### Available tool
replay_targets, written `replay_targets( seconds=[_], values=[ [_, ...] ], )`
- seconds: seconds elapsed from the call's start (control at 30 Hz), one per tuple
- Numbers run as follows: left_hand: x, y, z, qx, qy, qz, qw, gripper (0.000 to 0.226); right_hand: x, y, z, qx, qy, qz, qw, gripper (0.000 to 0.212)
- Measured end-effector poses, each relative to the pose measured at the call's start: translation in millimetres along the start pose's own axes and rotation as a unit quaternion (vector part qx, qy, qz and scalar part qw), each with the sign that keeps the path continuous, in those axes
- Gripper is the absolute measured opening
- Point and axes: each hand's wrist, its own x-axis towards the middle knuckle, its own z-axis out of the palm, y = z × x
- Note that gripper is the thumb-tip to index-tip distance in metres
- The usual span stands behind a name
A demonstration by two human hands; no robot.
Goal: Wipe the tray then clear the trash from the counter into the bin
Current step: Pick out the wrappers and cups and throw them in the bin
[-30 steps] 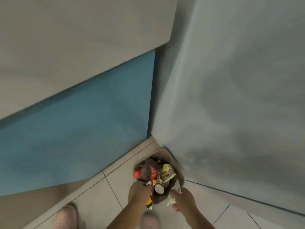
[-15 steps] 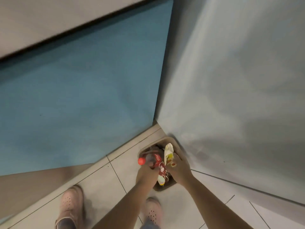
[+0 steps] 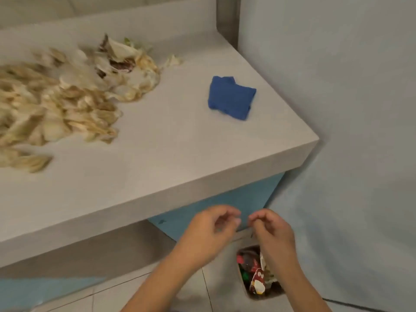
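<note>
A small bin (image 3: 246, 287) stands on the floor in the corner, filled with a bottle and wrappers (image 3: 256, 282). My left hand (image 3: 211, 230) and my right hand (image 3: 273, 230) hover side by side above it, below the counter's front edge, fingers loosely curled and holding nothing. On the grey counter (image 3: 171, 158) lies a large heap of pale vegetable peelings (image 3: 67, 97) at the left. A folded blue cloth (image 3: 231, 100) rests near the counter's right end. No tray is in view.
A pale wall (image 3: 349, 109) closes off the right side, right beside the counter's end and the bin. Blue cabinet fronts (image 3: 247, 197) run under the counter. White floor tiles (image 3: 191, 296) lie below my arms.
Both hands have let go of the bottle and wrappers, which now lie in the bin, and have risen up from it. My view has lifted from the floor to the counter.
</note>
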Motion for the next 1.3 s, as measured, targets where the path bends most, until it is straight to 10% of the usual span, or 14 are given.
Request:
replay_targets(
  seconds=[0.57,0.87,1.1,1.3],
  values=[
    [57,25,-395,0.107,0.254,-0.001,0.961,0.011,192,-278,240,-0.173,-0.068,-0.231,0.955,0.017],
    [167,-32,-496,0.176,0.265,-0.048,0.947,0.021,300,-317,313,-0.499,-0.001,-0.265,0.825,0.049],
    [280,-44,-498,0.584,0.094,0.100,0.800,0.053,331,-310,344,-0.561,-0.048,-0.230,0.793,0.041],
    [345,-24,-491,0.437,0.072,0.083,0.893,0.060,328,-304,340,-0.463,-0.030,-0.223,0.857,0.037]
  ],
)
